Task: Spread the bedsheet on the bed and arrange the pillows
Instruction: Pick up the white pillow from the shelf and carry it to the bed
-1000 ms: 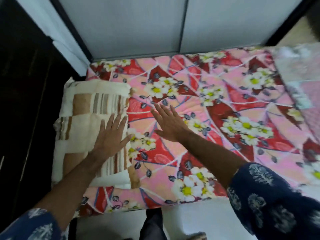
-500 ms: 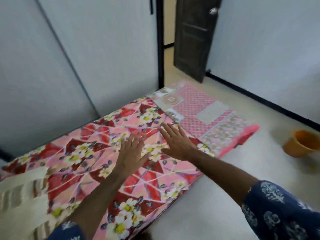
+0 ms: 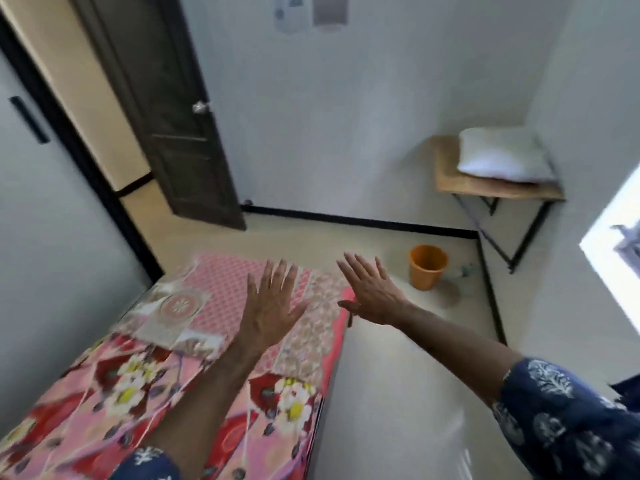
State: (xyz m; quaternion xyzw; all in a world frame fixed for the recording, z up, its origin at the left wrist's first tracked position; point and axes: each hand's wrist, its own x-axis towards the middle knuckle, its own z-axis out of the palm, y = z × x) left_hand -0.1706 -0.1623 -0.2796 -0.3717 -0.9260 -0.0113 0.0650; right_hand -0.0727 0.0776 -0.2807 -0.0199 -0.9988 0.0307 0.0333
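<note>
Lying flat over the bed [image 3: 322, 403]: the pink and red flower-print cotton bedsheet [image 3: 145, 403], covering the top as far as can be seen and looking smooth, though blurry. Sitting at the far end of the bed, on top of the sheet: a folded pink patterned cloth [image 3: 214, 299]. Hanging over that cloth, fingers straight and spread, gripping nothing: the left hand [image 3: 272, 306]. Hard to tell if touching the cloth or just above it. Reaching out past the bed's edge, above the floor, also flat and holding nothing: the right hand [image 3: 375, 294].

Looking mostly done: the spreading part. Looking not done yet: the pillow part. Waiting well apart from the bed, on a wooden counter with black metal legs [image 3: 498, 190] in the far corner: a soft white pillow [image 3: 505, 155]. Probably needing to be fetched and put on the bed.

Standing on the floor near the counter: a small orange plastic bucket [image 3: 427, 266]. Beyond the bed: a dark brown door [image 3: 180, 133], standing open.
</note>
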